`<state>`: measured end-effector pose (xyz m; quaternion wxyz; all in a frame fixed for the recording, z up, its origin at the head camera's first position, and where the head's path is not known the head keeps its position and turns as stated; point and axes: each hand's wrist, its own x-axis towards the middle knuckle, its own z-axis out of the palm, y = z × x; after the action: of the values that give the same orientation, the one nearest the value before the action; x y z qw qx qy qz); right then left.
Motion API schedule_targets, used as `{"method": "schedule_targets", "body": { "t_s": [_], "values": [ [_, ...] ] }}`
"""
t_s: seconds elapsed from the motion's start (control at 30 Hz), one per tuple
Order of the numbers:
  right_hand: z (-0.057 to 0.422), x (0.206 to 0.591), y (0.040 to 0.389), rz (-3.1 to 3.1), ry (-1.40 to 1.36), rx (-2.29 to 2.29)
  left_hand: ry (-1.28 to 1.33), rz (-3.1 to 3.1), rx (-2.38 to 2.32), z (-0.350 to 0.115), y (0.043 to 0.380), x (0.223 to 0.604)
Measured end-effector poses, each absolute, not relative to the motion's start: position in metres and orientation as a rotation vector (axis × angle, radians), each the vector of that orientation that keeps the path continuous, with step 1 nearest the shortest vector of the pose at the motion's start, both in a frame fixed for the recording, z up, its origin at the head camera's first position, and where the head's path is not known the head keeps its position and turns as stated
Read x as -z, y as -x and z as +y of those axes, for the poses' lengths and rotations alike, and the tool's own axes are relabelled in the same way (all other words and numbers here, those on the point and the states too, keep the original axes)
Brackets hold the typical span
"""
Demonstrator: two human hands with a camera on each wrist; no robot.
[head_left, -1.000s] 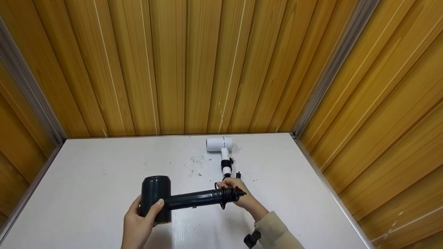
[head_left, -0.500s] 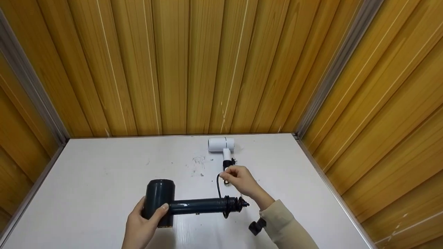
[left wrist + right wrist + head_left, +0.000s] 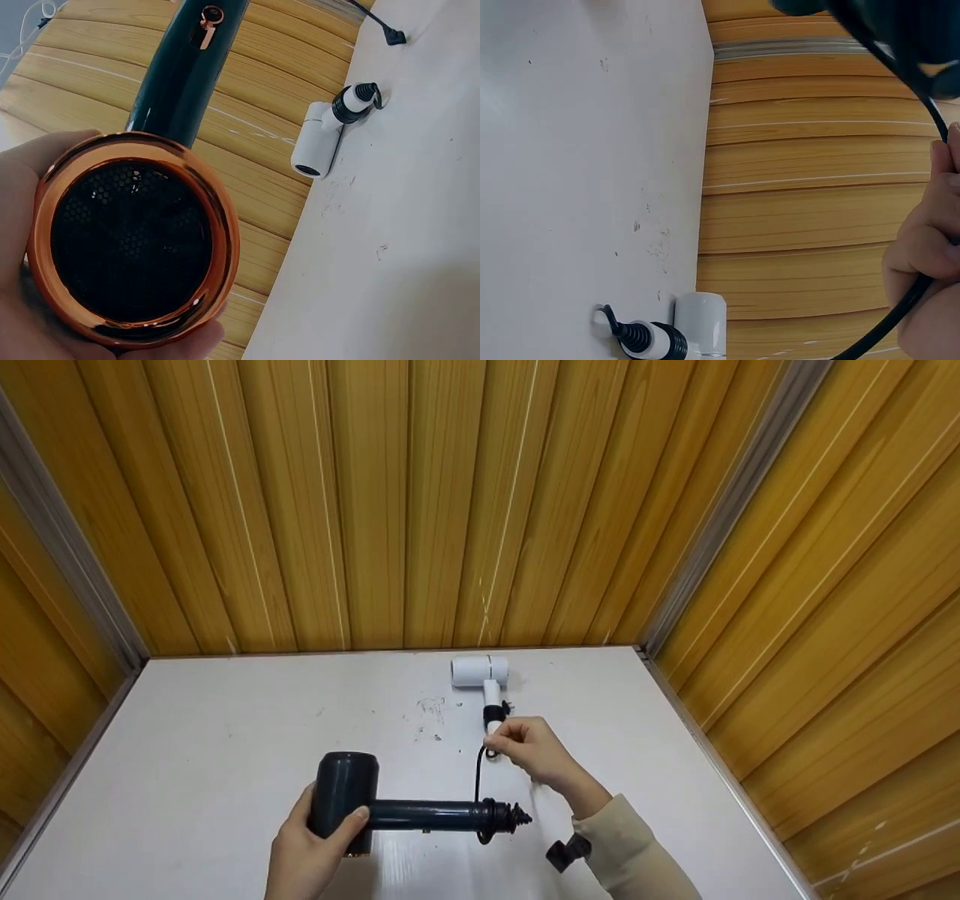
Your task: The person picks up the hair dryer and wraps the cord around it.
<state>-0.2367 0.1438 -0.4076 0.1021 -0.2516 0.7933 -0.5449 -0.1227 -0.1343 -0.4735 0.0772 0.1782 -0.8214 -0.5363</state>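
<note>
A dark green hair dryer is held up over the white table, its handle pointing right. My left hand grips the barrel, thumb at the base of the handle. The left wrist view shows the barrel's copper rim around a dark mesh. Black cord is wound round the far end of the handle. From there a length of cord rises to my right hand, which pinches it between thumb and fingers. In the right wrist view the cord also runs out below that hand. A black plug dangles in the left wrist view.
A white hair dryer lies near the back of the table, with black cord wrapped on its handle. Wood-patterned panels rise behind and at both sides. A black wrist mount sits by the right sleeve.
My right hand has moved up from behind the handle and drawn a length of cord away from it. The dark dryer has sunk slightly and its handle has levelled out.
</note>
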Motion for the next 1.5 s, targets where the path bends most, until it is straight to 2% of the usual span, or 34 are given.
{"method": "schedule_targets", "body": {
  "t_s": [0.93, 1.5],
  "values": [
    [0.137, 0.386, 0.18, 2.382, 0.884, 1.637, -0.679, -2.234, 1.415, -0.132, 0.127, 0.471],
    [0.134, 0.395, 0.157, 2.362, 0.775, 1.694, -0.589, -1.985, 1.355, -0.128, 0.124, 0.465]
  ]
}}
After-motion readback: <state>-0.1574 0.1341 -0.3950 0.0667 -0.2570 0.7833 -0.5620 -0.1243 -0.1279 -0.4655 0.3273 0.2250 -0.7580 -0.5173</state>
